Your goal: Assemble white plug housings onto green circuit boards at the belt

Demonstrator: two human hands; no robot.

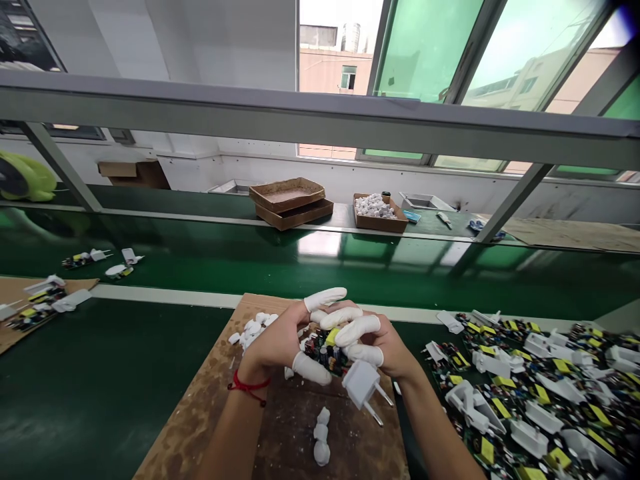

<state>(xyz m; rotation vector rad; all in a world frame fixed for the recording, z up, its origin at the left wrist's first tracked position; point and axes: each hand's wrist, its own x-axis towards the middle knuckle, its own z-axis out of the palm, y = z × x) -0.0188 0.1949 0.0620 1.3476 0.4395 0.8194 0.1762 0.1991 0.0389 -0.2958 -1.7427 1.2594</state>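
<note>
Between both hands is a charger circuit board (326,352) with a yellow transformer and dark components. A white two-pin plug housing (361,384) hangs at its lower right, its metal pins pointing down and right. My left hand (290,340), wearing white finger cots and a red string bracelet, has its fingers closed around the board's left side. My right hand (373,337), in white finger cots too, grips the board from the right and above. Fingers cover much of the board. Beneath lies a stained brown board (280,433) bearing small white lumps (321,437) of putty-like material.
Many circuit boards with white plug housings (530,380) are heaped on the right. More such boards (45,300) rest on cardboard at left. On the back ledge stand stacked brown trays (293,210) and a box (377,222) of white lumps. A grey rail (320,110) crosses above.
</note>
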